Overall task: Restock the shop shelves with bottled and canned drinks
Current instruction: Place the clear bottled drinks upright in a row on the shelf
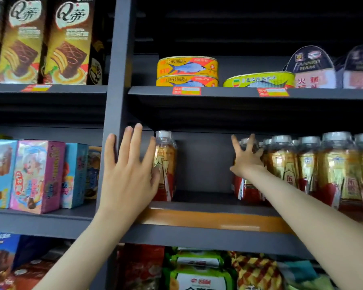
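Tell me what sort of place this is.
Most likely a small grocery or convenience shop: price tags on the front of the shelf, identical bottled drinks in rows, and stacked fish cans above them.

Grey metal shelf with an orange front strip (pixel 208 206) carries one clear plastic bottle of amber drink (pixel 166 164) upright at its left end; a row of matching bottles (pixel 306 168) stands well apart on the right; the shelf above (pixel 228 92) bears stacked yellow fish tins (pixel 188 70).
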